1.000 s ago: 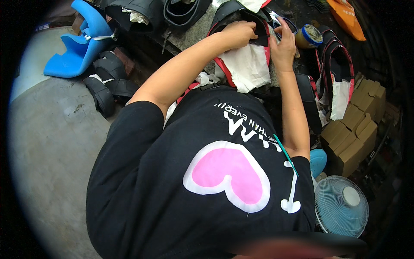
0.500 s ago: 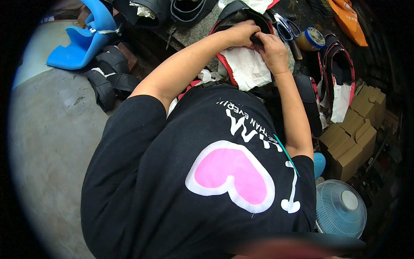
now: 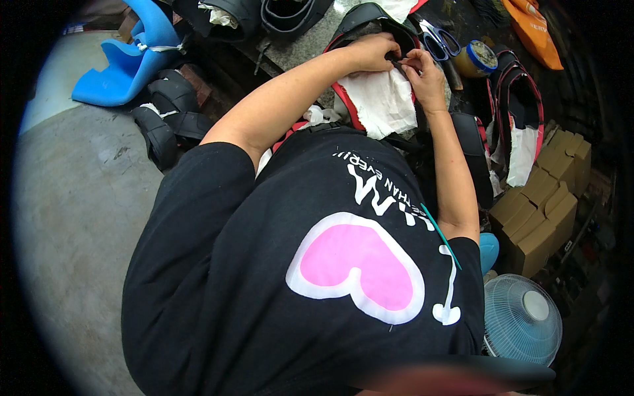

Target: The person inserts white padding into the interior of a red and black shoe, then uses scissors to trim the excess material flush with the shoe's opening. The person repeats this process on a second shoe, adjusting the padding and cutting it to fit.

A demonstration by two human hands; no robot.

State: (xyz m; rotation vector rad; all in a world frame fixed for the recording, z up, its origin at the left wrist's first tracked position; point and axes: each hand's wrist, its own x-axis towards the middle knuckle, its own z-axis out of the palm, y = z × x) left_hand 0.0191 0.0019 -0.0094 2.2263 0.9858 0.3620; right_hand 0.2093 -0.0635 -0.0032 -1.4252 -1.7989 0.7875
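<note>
Small dark piece pinched between fingertips (image 3: 399, 58) above white cloth (image 3: 383, 102): too small to identify. Blurred pink-grey strip (image 3: 456, 379) cut off at bottom edge.

Pretty even daylight here, soft and diffuse, no hard shadows or hot glare anywhere. The concrete floor (image 3: 72, 218) on the left reads brightest, while the far right side sinks into murk around the cardboard boxes (image 3: 545, 198). Heavy fisheye: a black vignette rings the whole frame and straight edges bow near the rim. The centre is sharp enough, the black shirt (image 3: 264, 277) swallows detail, and a blurry pinkish smear sits out of focus at the near edge.
</note>
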